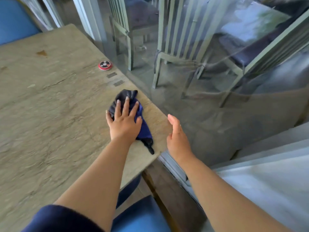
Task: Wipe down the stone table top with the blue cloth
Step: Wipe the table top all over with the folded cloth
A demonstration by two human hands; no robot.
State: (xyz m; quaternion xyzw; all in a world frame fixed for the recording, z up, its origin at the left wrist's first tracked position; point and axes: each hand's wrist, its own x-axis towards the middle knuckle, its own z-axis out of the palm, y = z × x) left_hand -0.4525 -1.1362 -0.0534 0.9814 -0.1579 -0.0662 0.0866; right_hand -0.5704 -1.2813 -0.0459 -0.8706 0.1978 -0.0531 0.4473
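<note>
Single head-worn wide-angle view. We look forward and steeply down from above the near right corner of the stone desk (50, 101), close enough that both forearms enter from the bottom edge. The desk fills the left half; a glass wall (209, 67) with chairs behind it fills the right. Lines bow toward the margins.
</note>
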